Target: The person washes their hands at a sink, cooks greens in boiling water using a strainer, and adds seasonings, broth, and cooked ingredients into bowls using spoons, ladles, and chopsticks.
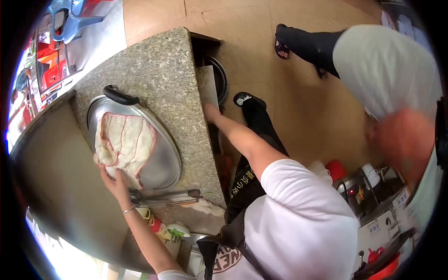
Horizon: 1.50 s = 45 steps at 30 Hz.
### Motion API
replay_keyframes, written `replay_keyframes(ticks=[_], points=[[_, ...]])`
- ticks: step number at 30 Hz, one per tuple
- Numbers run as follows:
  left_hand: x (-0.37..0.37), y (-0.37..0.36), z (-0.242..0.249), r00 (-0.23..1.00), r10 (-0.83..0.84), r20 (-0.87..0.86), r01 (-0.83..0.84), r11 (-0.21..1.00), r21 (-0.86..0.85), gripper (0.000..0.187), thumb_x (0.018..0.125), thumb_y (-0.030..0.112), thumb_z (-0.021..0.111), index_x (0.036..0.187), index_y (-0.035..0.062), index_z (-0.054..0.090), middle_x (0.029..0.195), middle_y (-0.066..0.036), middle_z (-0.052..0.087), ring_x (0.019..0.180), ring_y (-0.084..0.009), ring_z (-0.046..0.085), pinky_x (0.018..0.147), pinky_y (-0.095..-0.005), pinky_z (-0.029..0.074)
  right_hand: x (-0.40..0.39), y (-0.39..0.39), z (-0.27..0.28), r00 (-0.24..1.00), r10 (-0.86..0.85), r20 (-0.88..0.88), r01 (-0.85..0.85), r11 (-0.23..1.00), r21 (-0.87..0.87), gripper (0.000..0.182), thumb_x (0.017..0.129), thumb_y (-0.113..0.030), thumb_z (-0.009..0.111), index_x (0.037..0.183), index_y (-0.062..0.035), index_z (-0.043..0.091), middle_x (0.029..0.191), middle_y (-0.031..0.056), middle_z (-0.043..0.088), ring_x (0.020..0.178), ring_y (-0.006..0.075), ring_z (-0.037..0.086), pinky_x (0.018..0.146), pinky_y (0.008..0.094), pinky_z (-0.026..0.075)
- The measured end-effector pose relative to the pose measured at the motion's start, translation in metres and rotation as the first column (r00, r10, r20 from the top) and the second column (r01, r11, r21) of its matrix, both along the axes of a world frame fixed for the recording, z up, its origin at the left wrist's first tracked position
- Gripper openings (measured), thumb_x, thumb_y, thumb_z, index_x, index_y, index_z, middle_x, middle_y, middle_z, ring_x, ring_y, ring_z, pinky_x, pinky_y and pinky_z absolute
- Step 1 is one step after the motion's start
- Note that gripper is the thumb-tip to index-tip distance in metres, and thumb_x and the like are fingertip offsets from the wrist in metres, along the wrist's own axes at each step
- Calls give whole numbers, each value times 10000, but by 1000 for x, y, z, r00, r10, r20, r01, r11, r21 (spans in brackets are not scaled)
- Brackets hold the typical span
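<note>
White cotton cloth (133,140) lies between the left hand (112,179) and the handled side of a round metal lid (165,158); the left thumb and fingers pinch its near edge. The right hand (211,113) reaches down past the long edge of the speckled granite counter (154,70), its fingers hidden, so its grip cannot be told. The cloth is rumpled, bunched beside the left fingers, with red trim and thin red lines across it. The lid rests on the counter, its black handle (121,95) toward the far corner; metal utensils (170,198) lie just beside its rim. A small bowl (183,228) near them holds green leaves (175,233).
</note>
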<state>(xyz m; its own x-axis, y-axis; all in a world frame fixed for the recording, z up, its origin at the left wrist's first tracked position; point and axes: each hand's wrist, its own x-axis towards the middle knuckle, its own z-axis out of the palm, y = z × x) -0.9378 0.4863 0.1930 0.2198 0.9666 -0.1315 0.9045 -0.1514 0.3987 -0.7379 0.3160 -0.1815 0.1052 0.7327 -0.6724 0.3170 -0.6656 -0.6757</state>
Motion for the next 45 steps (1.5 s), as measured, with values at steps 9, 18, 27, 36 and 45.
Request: replay_keyframes(ticks=[9,18,27,36,45], points=[[7,-2,-4,964,-116,-240,137,988,70,552,803,105,422,1298,-72,256,1344,-210,277,1252,-295,266,1033,-352,181,10,14,37,941,-337,15,336,931,-141,367,778,-352,569,935,-21,582,865,199,614,799,363,585,697,444,469],[25,-10,-2,948,-63,-311,96,991,90,591,800,162,409,1316,-58,225,1361,-230,238,1265,-333,238,1038,-374,179,-35,5,-43,817,-522,-244,535,845,-12,262,772,-260,571,863,-16,609,864,223,598,806,388,567,701,444,461],[27,-12,-4,952,0,-307,53,985,164,492,738,100,436,1200,-43,348,1190,-240,374,1136,-383,369,965,-407,285,-25,-12,-35,974,-193,-115,199,979,46,237,807,-175,492,932,-3,596,937,216,592,859,377,560,740,433,446],[39,-46,25,997,58,-48,-48,982,185,685,720,107,561,1307,-18,232,1301,-238,274,1215,-367,284,1020,-394,230,75,-116,39,981,175,80,-179,983,41,445,807,-375,528,1030,10,538,939,242,582,907,384,540,800,427,425],[-28,-255,45,889,345,300,-394,911,122,486,676,36,627,1121,-2,435,1089,-170,473,1059,-314,445,911,-362,355,194,-152,84,890,207,406,-300,937,178,210,784,-215,514,766,-39,628,649,123,615,622,254,619,588,357,484]])
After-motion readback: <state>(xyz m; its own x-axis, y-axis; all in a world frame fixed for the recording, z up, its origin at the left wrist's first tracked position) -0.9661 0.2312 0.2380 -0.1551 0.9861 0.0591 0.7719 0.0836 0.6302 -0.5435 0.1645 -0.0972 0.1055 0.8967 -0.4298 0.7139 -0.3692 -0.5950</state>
